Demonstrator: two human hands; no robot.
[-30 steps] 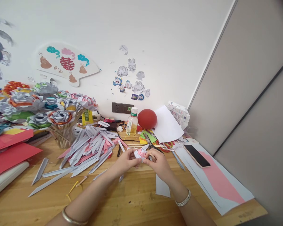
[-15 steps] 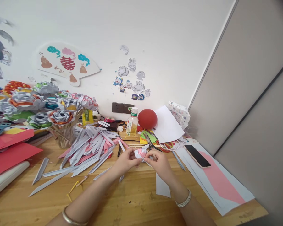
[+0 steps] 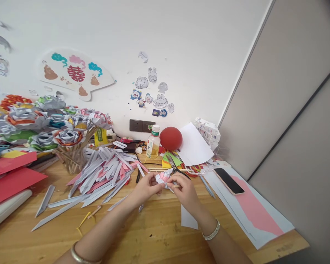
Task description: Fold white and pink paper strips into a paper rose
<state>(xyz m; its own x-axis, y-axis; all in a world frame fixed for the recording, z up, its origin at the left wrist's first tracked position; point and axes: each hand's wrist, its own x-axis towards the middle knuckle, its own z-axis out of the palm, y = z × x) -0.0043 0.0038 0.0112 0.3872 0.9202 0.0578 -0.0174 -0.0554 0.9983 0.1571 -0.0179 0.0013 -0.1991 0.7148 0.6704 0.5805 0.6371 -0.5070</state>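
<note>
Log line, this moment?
left hand: holds pink-and-white folded-paper flower | right hand: pinches its edge | nearby: white-and-pink paper strips

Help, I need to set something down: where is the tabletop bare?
Bare tabletop shows between the left forearm and the white slip, and at front left, nearer than the long loose strip. Crowded: the pile of folded strips, and the back around the bottle and red balloon.

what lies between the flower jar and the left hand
In the head view, mostly a heap of white and pink paper strips lies on the table between the jar and the left hand.
</note>
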